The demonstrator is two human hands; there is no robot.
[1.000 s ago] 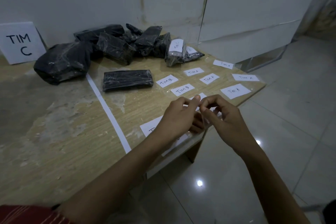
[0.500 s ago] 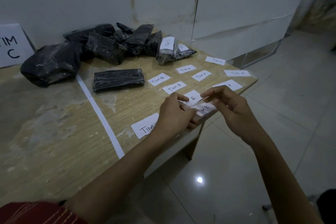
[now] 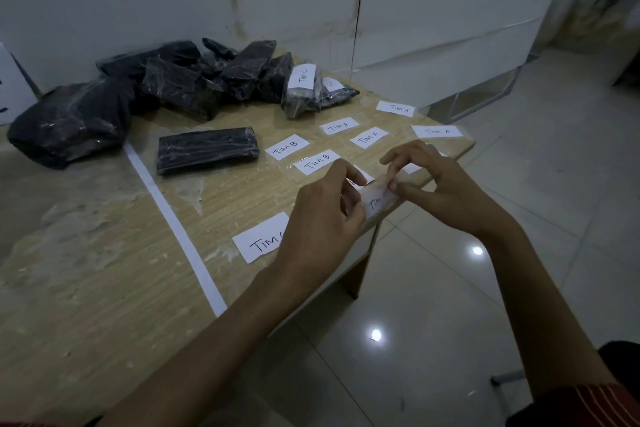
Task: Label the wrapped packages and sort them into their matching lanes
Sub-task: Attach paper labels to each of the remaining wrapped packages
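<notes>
**Label in hand, package not yet tagged**

The wooden table [image 3: 104, 288] carried everything. At its far left a pile of black wrapped packages [image 3: 166, 87] lay heaped against the wall. On the pile's right side stood 1 labelled package [image 3: 300, 94], its slip apparently reading TIM C. A white strip [image 3: 173, 222] ran from far to near and split the top into lanes. Just right of it lay 1 flat package [image 3: 207, 149], alone and with no label.

The left hand [image 3: 325, 215] and the right hand [image 3: 440, 184] met over the table's near right edge. Each had its fingers curled and pinched 1 end of a held slip [image 3: 379, 199] marked TIM; its last letter was hidden. A larger lane card [image 3: 263, 241] lay near the left wrist. Beyond the hands, 2 TIM B slips [image 3: 286, 146] and 4 TIM A slips [image 3: 368, 137] lay flat, apart from one another.

The step in hand looked like freeing 1 label for sticking. The next move probably called for carrying it left to the flat package, pressing it down smoothly, then placing the package in the lane that matched its letter.
</notes>
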